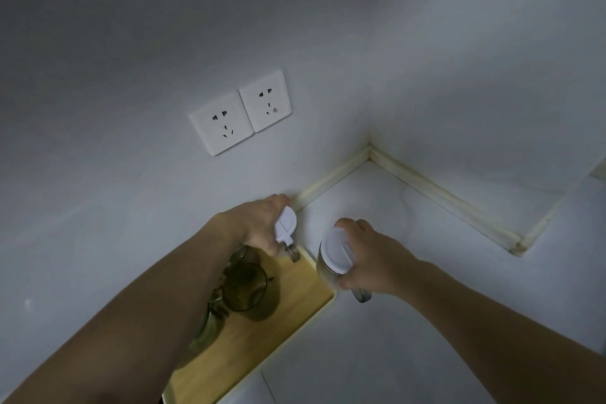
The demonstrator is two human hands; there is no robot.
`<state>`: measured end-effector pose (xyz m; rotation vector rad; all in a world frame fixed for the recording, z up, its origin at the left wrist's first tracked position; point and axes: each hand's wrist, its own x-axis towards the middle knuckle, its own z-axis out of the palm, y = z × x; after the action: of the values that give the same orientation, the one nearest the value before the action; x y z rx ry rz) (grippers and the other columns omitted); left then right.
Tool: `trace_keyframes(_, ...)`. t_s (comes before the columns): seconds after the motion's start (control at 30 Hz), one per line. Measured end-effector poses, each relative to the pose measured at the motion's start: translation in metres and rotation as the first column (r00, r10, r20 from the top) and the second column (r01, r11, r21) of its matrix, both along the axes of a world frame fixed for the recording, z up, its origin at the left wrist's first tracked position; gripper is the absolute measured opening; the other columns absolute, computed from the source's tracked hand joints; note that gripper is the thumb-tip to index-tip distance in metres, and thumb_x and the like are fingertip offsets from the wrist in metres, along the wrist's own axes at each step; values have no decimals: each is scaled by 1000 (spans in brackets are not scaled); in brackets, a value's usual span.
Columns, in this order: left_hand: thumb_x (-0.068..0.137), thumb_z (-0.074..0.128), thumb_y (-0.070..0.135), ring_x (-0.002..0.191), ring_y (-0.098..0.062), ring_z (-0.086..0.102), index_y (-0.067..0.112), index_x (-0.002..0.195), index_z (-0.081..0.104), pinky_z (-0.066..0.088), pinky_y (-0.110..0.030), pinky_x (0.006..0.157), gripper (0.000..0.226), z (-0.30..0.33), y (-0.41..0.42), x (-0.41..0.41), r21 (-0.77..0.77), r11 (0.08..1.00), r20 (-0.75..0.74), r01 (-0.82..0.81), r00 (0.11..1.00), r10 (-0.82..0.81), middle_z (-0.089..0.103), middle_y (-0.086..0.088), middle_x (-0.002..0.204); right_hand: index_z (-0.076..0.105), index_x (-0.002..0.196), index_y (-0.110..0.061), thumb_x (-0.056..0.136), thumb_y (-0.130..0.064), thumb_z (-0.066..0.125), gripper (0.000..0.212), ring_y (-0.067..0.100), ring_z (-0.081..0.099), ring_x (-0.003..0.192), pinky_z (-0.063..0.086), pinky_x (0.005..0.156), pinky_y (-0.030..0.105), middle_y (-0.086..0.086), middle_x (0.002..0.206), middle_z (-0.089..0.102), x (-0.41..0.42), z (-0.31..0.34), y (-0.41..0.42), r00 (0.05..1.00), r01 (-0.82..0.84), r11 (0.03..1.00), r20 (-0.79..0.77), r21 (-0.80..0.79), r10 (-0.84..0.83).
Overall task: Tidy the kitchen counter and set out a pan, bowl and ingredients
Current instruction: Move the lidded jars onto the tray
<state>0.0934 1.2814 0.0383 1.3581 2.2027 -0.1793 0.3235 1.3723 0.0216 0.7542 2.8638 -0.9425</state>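
1. Nearest the camera, two bare forearms reach forward over the white counter (410,321); the left crosses above a wooden tray (262,338) that lies along the left wall, its long axis running from the lower edge of the view toward the corner.

2. On the tray, partly under the left forearm, stand two olive-green glass cups (244,285); neither hand touches them.

3. At the tray's far right corner, the right hand (373,259) grips a clear jar with a white lid (336,248) from its right side, fingers curled round the lid and upper body. The jar stands upright, and appears to sit at or just over the tray's edge; whether its base rests on wood or counter cannot be told. A clear handle or spoon end (360,295) projects below the hand.

4. Just beyond, at the tray's far end, the left hand (259,226) holds a second white-lidded jar (285,225) from its left side, fingers wrapped round it, with a clear handle (293,252) hanging beneath the lid.

5. Governing relation: each jar lies inboard of its own hand, the two near each other but apart. By judgement, bare counter lies to the right, so the right-hand jar has the freer path outward.

6. Farther back, a yellowed sealing strip (331,179) follows the wall joint into the corner.

7. Farthest, two white wall sockets (239,111) sit side by side on the left wall.
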Motion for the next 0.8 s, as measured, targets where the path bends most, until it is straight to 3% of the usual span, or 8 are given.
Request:
trace_keyframes(0.4,60,86,31,96,-16,50,27,123,36,52,-34,79,81,-43,5,-25,-46,995,-63,89,994,-92,47,6,108,27,138,-26,73,-49,73,83,22,56,102,46,77,27,-2,124,42,-26,-24,-6,997,-67,997,-34,34,68)
trace_keyframes(0.63,65,85,31,120,-22,44,24,147,17,43,-28,86,107,-55,-2,-41,-5,999,-38,41,998,-41,40,0,138,25,140,-27,72,-48,75,86,19,55,105,46,76,24,-3,127,41,-37,-36,-10,994,-104,992,-29,67,106)
trace_keyframes(0.8,64,84,25,118,-22,46,24,148,17,43,-29,85,108,-54,-3,-47,-7,1000,9,-4,1000,4,39,0,139,24,141,-28,72,-45,76,88,20,55,106,45,76,24,-3,127,41,-45,-43,-15,992,-123,989,-24,80,125)
